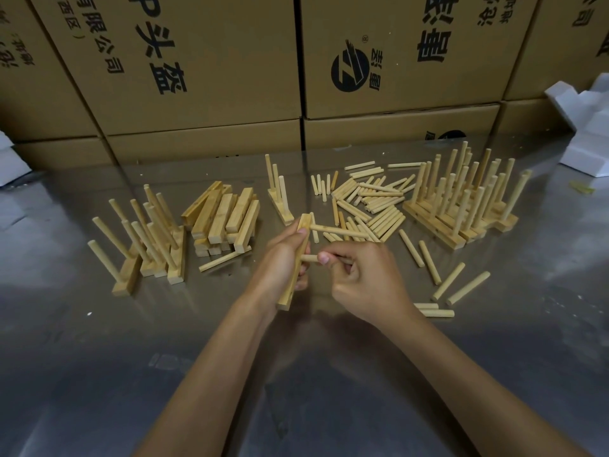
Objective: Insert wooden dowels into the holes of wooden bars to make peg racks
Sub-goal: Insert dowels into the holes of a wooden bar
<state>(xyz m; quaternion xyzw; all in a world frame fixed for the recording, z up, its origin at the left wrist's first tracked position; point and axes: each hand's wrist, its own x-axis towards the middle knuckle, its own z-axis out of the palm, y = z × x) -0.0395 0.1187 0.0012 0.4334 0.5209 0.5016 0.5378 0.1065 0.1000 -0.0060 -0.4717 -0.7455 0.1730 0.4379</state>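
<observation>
The wooden bar (298,263) is hovering above the middle of the tabletop (99,374), its long axis running from the near edge toward the far edge and leaning slightly right at the far end. The left hand (280,262) is gripping it along its left side, fingers wrapping around it and thumb lying along the upper part. One dowel (336,230) is already sticking out of the bar's far end, pointing right and lying roughly parallel to the tabletop. A second dowel (310,258) is meeting the bar's middle, also pointing sideways, its left end touching the bar face; whether it is seated in a hole cannot be told. The right hand (359,278) is pinching this dowel, fingers curling tight around it with the thumb tip pressing near its left end.

Just beyond the hands, a loose heap of dowels (369,199) is lying scattered toward the far right, with a few strays (461,285) near the right hand. A stack of bare bars (224,219) is sitting left of centre. Finished peg racks (461,199) are standing with pegs upright at the far right, another group (145,239) is leaning at the left, and a single rack (278,192) is standing behind the hands. Cardboard boxes (204,61) are lining the far edge.
</observation>
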